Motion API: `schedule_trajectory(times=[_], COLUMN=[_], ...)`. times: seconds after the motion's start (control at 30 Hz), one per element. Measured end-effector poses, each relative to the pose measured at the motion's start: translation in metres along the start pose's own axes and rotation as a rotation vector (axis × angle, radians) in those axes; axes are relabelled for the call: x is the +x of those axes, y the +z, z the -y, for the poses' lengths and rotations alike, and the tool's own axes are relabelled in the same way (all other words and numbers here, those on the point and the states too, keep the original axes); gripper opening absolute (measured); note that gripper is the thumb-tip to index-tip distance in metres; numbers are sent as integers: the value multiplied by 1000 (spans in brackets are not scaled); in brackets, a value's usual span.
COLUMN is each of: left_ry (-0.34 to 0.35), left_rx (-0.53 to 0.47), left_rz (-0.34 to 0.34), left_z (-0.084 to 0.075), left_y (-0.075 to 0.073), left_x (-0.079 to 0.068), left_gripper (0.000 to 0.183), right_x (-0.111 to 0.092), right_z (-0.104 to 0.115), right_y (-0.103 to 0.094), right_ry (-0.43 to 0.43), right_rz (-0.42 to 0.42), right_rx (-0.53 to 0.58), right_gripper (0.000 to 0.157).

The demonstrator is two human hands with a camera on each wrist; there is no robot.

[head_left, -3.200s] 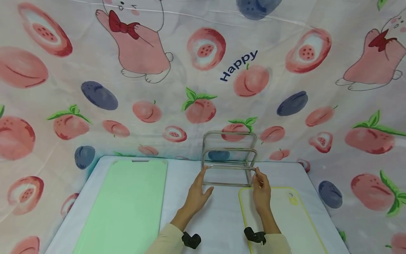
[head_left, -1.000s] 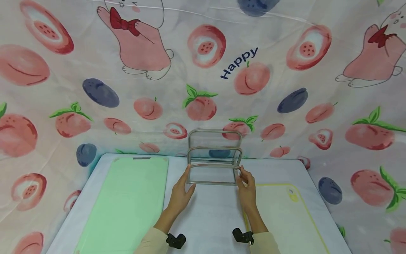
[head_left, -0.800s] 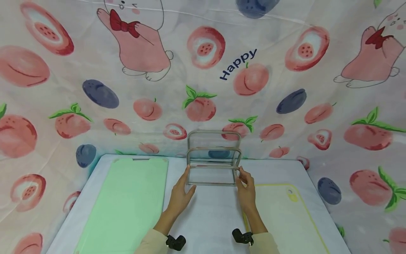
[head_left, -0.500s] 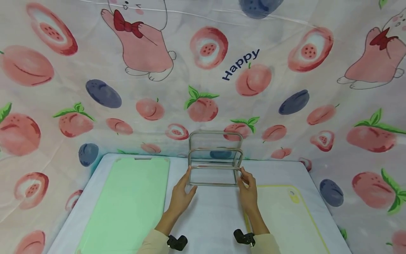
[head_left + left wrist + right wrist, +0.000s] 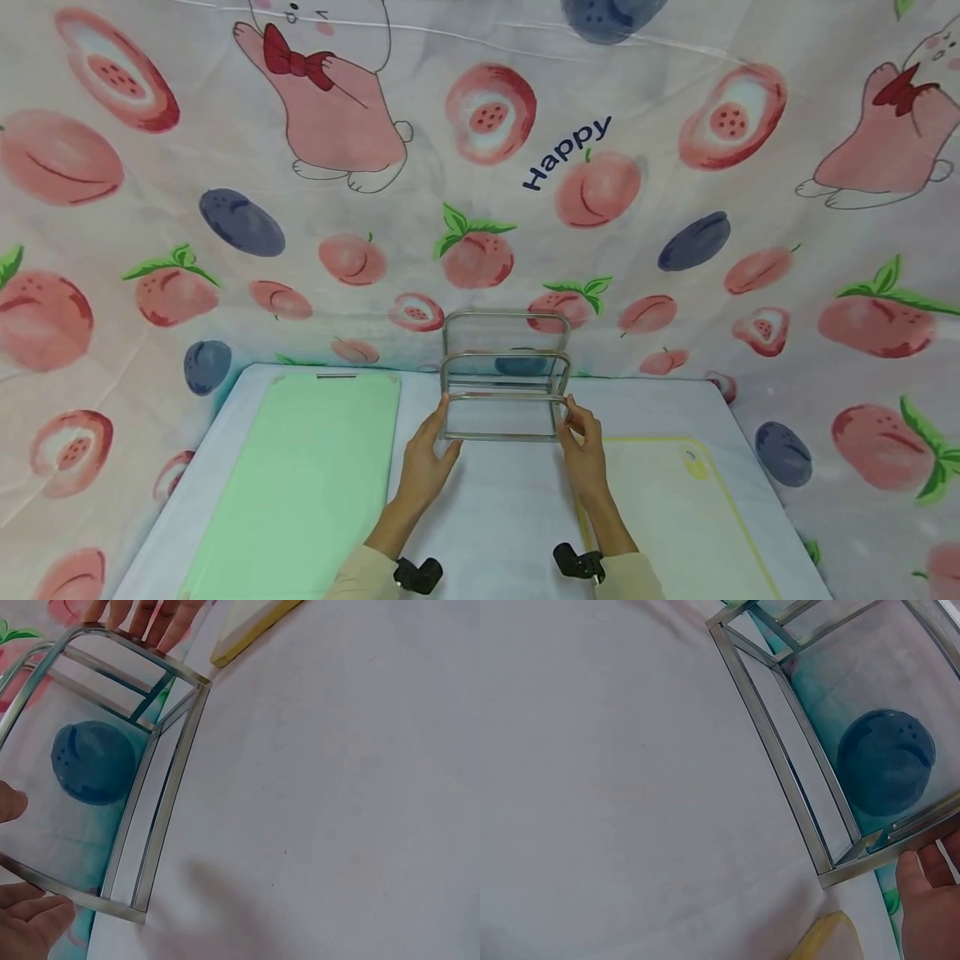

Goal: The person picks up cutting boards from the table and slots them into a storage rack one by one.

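A silver metal rack (image 5: pixel 506 397) of three upright hoops stands at the table's back edge, in front of the patterned cloth. My left hand (image 5: pixel 426 467) lies along its left side with fingers extended and thumb spread apart. In the left wrist view, those fingers (image 5: pixel 34 907) touch the outside of the side bar. My right hand (image 5: pixel 585 462) holds the right side with bent fingers. The right wrist view has that hand (image 5: pixel 934 915) at the bar's outer face, partly cut off by the frame edge. Nothing stands between the hoops.
A green cutting board (image 5: pixel 300 483) lies flat on the left of the white-covered table. On the right lies a pale cutting board (image 5: pixel 667 517) with a yellow rim. A fruit-and-rabbit printed cloth (image 5: pixel 480 183) hangs behind and at both sides.
Since the oldest frame, the rack and both hands have moved left, away from above the pale board's corner. Over the last second they stay nearly still.
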State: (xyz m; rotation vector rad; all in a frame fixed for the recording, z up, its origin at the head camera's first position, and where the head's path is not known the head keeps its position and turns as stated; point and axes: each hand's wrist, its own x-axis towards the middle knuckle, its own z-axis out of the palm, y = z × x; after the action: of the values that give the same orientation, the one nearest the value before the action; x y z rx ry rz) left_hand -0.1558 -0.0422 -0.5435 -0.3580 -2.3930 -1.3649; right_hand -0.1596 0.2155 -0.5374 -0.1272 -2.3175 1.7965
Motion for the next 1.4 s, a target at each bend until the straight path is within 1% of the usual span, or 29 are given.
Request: schedule_trajectory(times=[0.1, 0.23, 0.43, 0.57, 0.63, 0.67, 0.8, 0.93, 1.07, 1.17, 1.4], left_ry=[5, 20, 32, 30, 24, 20, 28, 36, 17, 11, -1], left_rx=[-1, -11, -7, -6, -5, -6, 6, 26, 25, 28, 28], left_rz=[-15, -18, -35, -39, -40, -41, -54, -65, -55, -50, -67], left_z=[2, 1, -2, -4, -5, -6, -10, -13, -17, -18, -20], left_y=[-4, -7, -11, -12, -12, -13, -12, -11, -10, -10, -12], left_x=[-1, -6, -11, -12, -13, -13, -16, -23, -29, -31, -35], left_gripper=[75, 75, 74, 73, 72, 72, 74, 74, 76, 77, 77], right_x=[0, 1, 3, -1, -2, -1, 5, 6, 8, 8, 9], right_z=[-1, 0, 1, 17, 18, 18, -1, 0, 1, 2, 1], right_y=[4, 7, 9, 8, 7, 7, 7, 5, 4, 5, 6], right_ry=[-3, -3, 0, -1, 0, 5, 11, -4, -8, 4, 23], right_rz=[34, 41, 60, 85, 93, 99, 114, 133, 127, 122, 150], right_rx=[26, 42, 26, 16, 23, 22, 17, -6, -16, -9, -23], right_gripper=[49, 50, 51, 51, 52, 53, 54, 55, 54, 53, 54])
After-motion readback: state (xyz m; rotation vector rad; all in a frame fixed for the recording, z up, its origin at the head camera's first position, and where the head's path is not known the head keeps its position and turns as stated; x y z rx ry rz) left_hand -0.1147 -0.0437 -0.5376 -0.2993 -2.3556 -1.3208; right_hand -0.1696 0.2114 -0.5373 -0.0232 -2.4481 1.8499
